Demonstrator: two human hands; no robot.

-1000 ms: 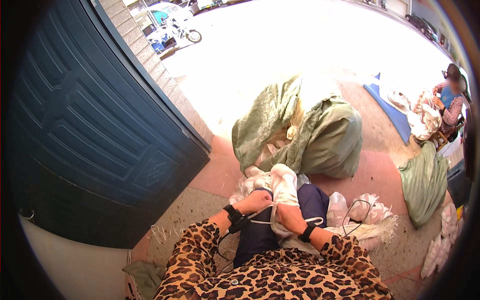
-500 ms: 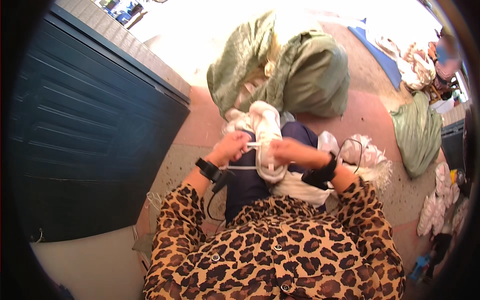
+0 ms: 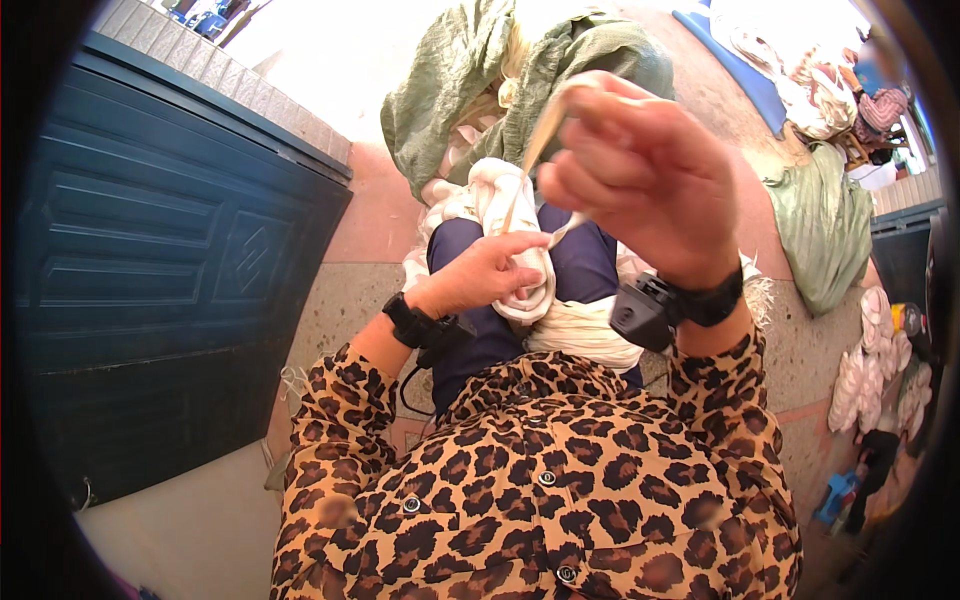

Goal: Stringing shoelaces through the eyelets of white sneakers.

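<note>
A long white cloth bundle (image 3: 500, 190), rounded at its near end, lies over my knees. My left hand (image 3: 485, 272) is at the bundle's near part, fingers bent against it and pinching a white strip by the fingertips. Raised above and to the right, nearer the camera, my right hand (image 3: 650, 180) is closed on a cream cloth strip (image 3: 545, 130), which runs down from its fingers toward the bundle. A short twisted piece also hangs between the two hands. Under my right wrist, cream stringy material (image 3: 590, 335) rests on my lap.
A large green woven sack (image 3: 430, 100) with pale material inside stands beyond my knees. On the left is a dark blue panelled door (image 3: 180, 240). Another green sack (image 3: 825, 230) and pale pink bundles (image 3: 870, 370) lie on the right. A person (image 3: 880, 100) sits at far right.
My right hand has risen up and toward the camera, drawing the strip out from the bundle. My left hand has shifted slightly right and down onto the bundle. The view has shifted slightly.
</note>
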